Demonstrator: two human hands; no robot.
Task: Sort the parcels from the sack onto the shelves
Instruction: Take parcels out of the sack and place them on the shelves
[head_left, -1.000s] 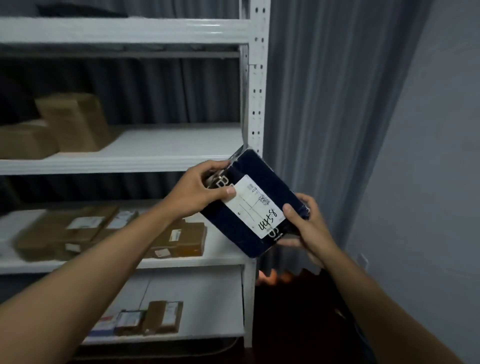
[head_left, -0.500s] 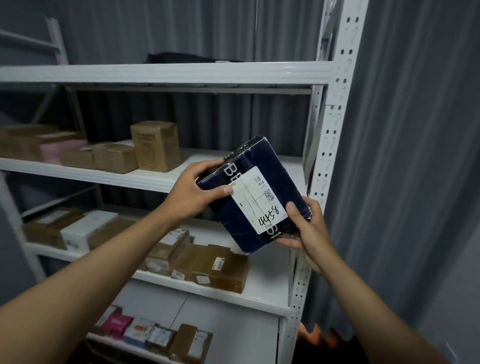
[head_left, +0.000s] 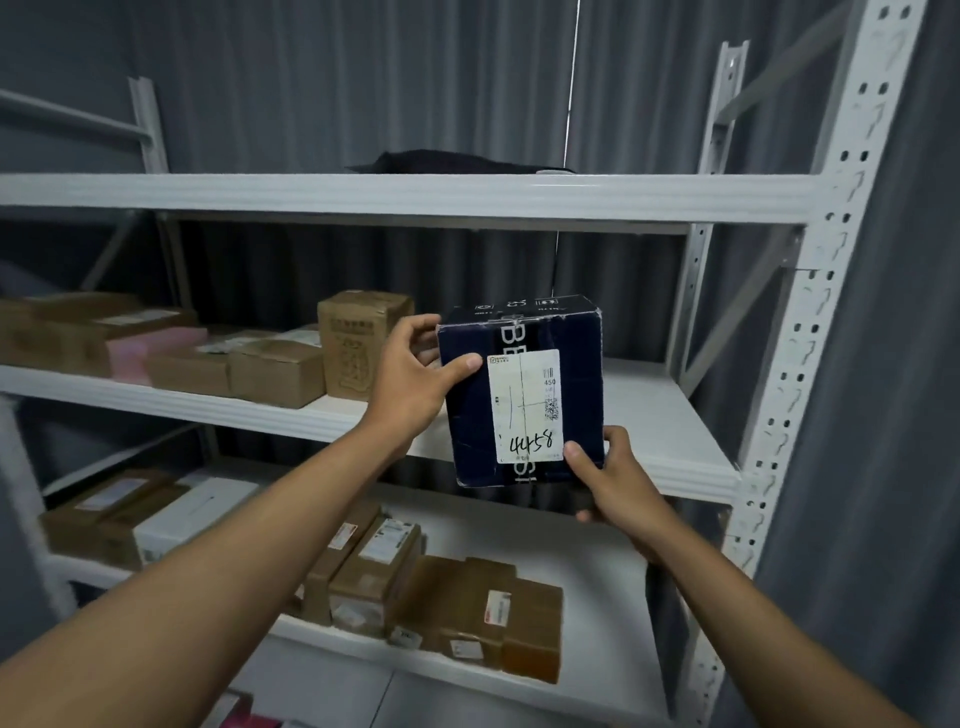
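A person's left hand (head_left: 410, 384) grips the upper left edge of a dark navy cardboard parcel (head_left: 522, 389) bearing a white shipping label (head_left: 525, 405) handwritten "4458", while the right hand (head_left: 618, 483) clasps its lower right corner, thumb pressed on the front. The parcel is held upright in the air before the white metal middle shelf (head_left: 675, 457), near a tall brown cardboard box (head_left: 361, 343).

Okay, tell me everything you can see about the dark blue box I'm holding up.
The dark blue box looks like taped cardboard with scuffed edges and white lettering. A white shipping label on its front bears a barcode and handwritten 4458. It is held upright, off the shelves, before the bare right end of the middle shelf. The left hand grips its upper left edge; the right hand holds its lower right corner.
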